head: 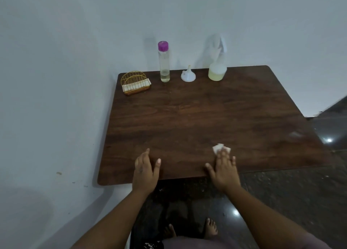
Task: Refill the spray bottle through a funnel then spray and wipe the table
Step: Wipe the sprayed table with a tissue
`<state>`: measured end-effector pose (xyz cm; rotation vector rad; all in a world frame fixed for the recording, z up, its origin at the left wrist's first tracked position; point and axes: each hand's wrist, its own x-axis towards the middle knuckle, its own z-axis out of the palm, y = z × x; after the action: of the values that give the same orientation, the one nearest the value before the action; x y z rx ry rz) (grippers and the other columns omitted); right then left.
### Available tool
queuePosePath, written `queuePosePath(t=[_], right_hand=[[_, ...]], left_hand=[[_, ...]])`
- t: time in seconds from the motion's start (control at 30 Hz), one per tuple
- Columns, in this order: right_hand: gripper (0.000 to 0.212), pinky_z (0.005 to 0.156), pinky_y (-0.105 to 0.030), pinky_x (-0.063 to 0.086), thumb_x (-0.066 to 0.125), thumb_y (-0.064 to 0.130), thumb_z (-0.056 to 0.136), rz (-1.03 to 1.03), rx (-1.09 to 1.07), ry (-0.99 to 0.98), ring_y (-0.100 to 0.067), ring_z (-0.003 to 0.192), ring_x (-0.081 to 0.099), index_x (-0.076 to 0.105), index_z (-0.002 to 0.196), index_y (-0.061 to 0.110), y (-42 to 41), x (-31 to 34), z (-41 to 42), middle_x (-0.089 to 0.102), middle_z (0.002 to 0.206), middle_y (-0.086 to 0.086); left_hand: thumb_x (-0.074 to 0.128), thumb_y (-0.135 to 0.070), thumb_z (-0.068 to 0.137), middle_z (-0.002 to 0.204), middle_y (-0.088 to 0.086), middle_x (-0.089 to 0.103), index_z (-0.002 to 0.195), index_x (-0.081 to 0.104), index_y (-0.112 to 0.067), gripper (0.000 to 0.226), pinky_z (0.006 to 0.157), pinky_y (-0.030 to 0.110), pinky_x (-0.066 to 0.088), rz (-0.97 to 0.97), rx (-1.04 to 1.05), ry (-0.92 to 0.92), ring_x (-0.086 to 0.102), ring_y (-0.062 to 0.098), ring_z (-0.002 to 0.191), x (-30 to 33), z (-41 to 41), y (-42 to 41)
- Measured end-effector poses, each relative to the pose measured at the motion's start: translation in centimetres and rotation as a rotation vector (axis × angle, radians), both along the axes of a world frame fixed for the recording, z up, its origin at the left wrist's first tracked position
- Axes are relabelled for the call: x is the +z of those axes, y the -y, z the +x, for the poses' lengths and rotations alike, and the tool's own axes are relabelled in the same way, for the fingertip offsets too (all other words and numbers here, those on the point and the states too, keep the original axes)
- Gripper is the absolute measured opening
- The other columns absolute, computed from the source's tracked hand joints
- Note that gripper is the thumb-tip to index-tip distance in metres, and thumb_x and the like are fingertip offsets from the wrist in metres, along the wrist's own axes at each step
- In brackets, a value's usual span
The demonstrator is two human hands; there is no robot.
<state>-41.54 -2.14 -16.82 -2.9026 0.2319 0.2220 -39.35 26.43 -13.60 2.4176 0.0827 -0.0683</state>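
Wiping stage, by the look of it. Right hand (224, 169) flat on a small white tissue (220, 147) near front edge of tabletop (187, 121), fingers (223, 155) straight and spread, pressing, not curled round anything. Left hand (145, 171) resting at front edge, fingers relaxed and open, thumb out, holding nothing.

Along back edge, well apart from both hands: spray bottle (217, 68) at right w/ pale yellowish liquid in lower part, head blurred against wall, so can't tell whether screwed on tight. White funnel (188, 75) upside down just left of it, spout up. Tall clear bottle w/ purple cap (164, 62) further left, only a little liquid at bottom. Gold wire holder (135, 82) w/ white tissues at back-left corner.

Risks from here:
- Tissue small, mostly hidden under fingers; could bunch, tear or slip out, leaving bare skin smearing the wet patch.
- Wipe so far near front edge; a stroke toward self could push tissue off onto floor.
- Faint sheen at right side, poss. leftover spray; easy to miss w/ such short strokes.
- Long sweep to the back could knock tall narrow bottle or the light funnel.
- Bare feet on glossy floor below; any drips off the edge = slip hazard.
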Motion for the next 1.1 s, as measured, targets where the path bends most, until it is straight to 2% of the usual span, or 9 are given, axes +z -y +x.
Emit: queuePosePath(t=[0.1,0.2,0.4,0.57,0.67,0.77,0.87,0.93,1.1], right_hand=[[0.1,0.119,-0.048,-0.001,0.006,0.073,0.087,0.077,-0.366,-0.011,-0.032,0.149,-0.002,0.006,0.15,-0.004,1.4,0.1,-0.9,0.003,0.159,-0.024],[0.094,0.118,-0.05,-0.001,0.024,0.064,0.094,0.173,-0.482,-0.031,-0.04,0.146,-0.01,0.003,0.148,-0.01,-0.9,-0.1,-1.4,-0.005,0.156,-0.031],[0.074,0.114,-0.061,-0.005,0.026,0.035,0.099,0.018,-0.125,-0.109,-0.063,0.136,0.001,0.005,0.141,-0.022,-8.6,-0.5,-2.7,-0.004,0.145,-0.046],[0.05,0.11,-0.055,0.034,0.03,0.005,0.101,-0.078,0.273,-0.24,-0.055,0.137,0.021,0.015,0.141,-0.021,-9.4,0.5,-3.3,0.019,0.146,-0.044],[0.035,0.092,-0.047,0.05,0.043,0.002,0.095,0.05,0.397,-0.247,-0.043,0.121,0.049,0.049,0.128,-0.009,-8.3,3.9,-1.1,0.048,0.131,-0.031],[0.024,0.082,-0.039,0.055,0.055,0.012,0.087,0.4,0.172,-0.204,-0.032,0.095,0.063,0.065,0.108,0.007,-6.7,6.3,1.3,0.066,0.106,-0.013],[0.014,0.069,-0.027,0.047,0.059,0.02,0.082,0.601,-0.181,-0.104,-0.02,0.084,0.06,0.065,0.092,0.013,-4.1,8.3,3.1,0.064,0.09,-0.004],[0.009,0.061,-0.025,0.044,0.059,0.021,0.081,0.729,-0.328,-0.115,-0.017,0.081,0.059,0.062,0.089,0.019,-2.0,9.6,4.3,0.063,0.089,-0.001],[0.019,0.068,-0.036,0.057,0.056,0.014,0.083,1.079,-0.661,-0.017,-0.022,0.077,0.067,0.057,0.102,0.016,3.3,9.9,6.8,0.067,0.09,-0.008]], left_hand=[[0.044,-0.043,0.098,0.151,0.012,0.036,0.149,0.029,-0.006,0.064,0.11,0.04,0.035,0.0,-0.052,-0.007,0.028,0.025,0.14,-0.1,-0.2,1.1],[0.045,-0.046,0.097,0.152,0.011,0.035,0.149,0.028,-0.006,0.067,0.111,0.041,0.035,-0.003,-0.098,-0.024,0.026,0.026,0.142,0.0,-0.1,2.4],[0.057,-0.044,0.093,0.156,0.007,0.027,0.151,0.021,-0.011,0.075,0.114,0.042,0.033,0.0,-0.194,-0.056,0.018,0.025,0.144,0.5,0.4,4.2],[0.061,-0.022,0.091,0.155,0.007,0.027,0.151,0.021,-0.011,0.073,0.112,0.036,0.031,0.003,-0.227,-0.076,0.019,0.024,0.143,1.2,1.0,5.3],[0.062,-0.012,0.086,0.153,0.007,0.029,0.151,0.023,-0.011,0.076,0.113,0.034,0.028,-0.016,-0.264,-0.114,0.021,0.024,0.142,1.2,1.8,6.2],[0.06,-0.01,0.089,0.144,0.004,0.044,0.143,0.041,-0.012,0.057,0.109,0.031,0.034,-0.062,-0.287,-0.133,0.037,0.023,0.135,2.0,2.8,7.7],[0.055,-0.024,0.096,0.104,-0.002,0.07,0.102,0.069,-0.02,0.016,0.087,0.033,0.049,-0.293,-0.174,-0.212,0.063,0.021,0.105,3.5,4.2,10.5],[0.054,-0.039,0.096,0.085,-0.001,0.071,0.084,0.071,-0.022,0.027,0.079,0.039,0.055,-0.44,-0.131,-0.287,0.068,0.022,0.089,4.5,5.3,13.0],[0.058,-0.036,0.096,0.088,0.011,0.072,0.09,0.07,-0.013,0.026,0.069,0.033,0.059,-0.73,-0.125,-0.428,0.07,0.02,0.079,6.3,7.8,19.6]])
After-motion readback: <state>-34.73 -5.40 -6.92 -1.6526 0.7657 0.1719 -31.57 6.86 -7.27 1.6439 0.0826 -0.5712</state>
